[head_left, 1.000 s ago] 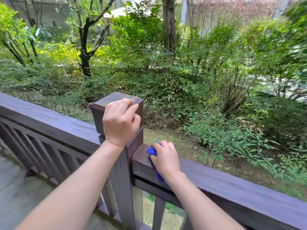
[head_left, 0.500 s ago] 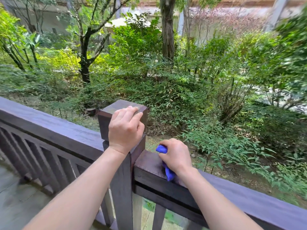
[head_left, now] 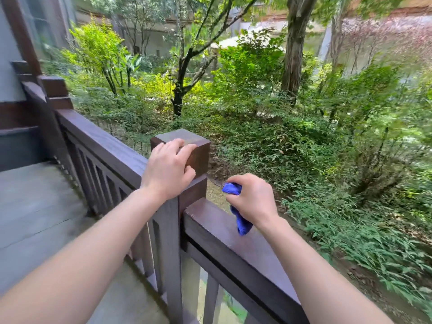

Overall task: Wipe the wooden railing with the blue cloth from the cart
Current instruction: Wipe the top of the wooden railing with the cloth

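Observation:
A dark brown wooden railing [head_left: 233, 244] runs from the left across to the lower right, broken by a square post [head_left: 187, 146]. My left hand [head_left: 167, 170] rests on the post's near top edge, fingers curled over it. My right hand [head_left: 253, 198] is closed on a bunched blue cloth [head_left: 240, 222]; the cloth's lower end touches the rail top just right of the post, and a fold sticks out past my fingers toward the post.
A second rail section [head_left: 100, 143] with vertical slats leads left to a building wall [head_left: 14, 66]. Grey stone paving [head_left: 35, 206] lies on my side. Beyond the railing are dense shrubs, bare soil and tree trunks [head_left: 294, 43].
The view has swung left and up, showing the wall. My right hand with the cloth has lifted a little and shifted right along the rail. My left hand stays on the post.

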